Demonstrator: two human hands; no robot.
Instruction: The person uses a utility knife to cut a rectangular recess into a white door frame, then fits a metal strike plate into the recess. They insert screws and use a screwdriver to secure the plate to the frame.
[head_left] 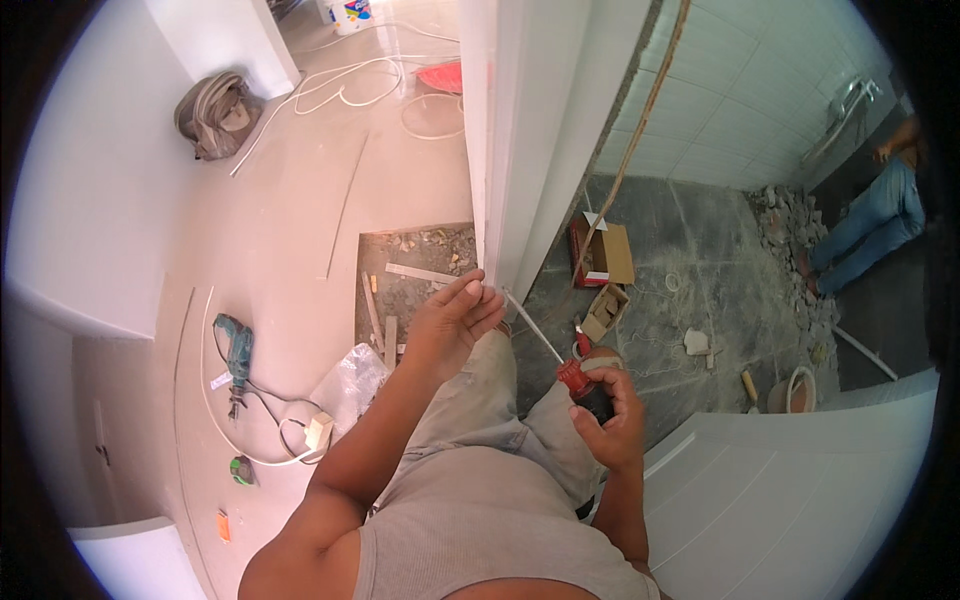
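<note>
A white door frame [515,150] rises in the middle, between the pale floor and the dark tiled floor. My left hand [450,322] is at its lower front edge, thumb and fingertips pressed together. Whatever small thing they may pinch is hidden. In my right hand [612,418] is a screwdriver [574,377] with a red and black handle, gripped with the fingers around it. Its long metal shaft slants up and left, and the tip is close to the frame, just right of my left fingertips. I cannot tell whether the tip touches anything.
A green power tool [236,350] with its cord lies on the left floor, near clear plastic wrap [352,385]. Rubble and wood strips fill a floor patch [420,245]. An open cardboard box [606,255] stands right of the frame. A person in jeans [868,225] stands far right.
</note>
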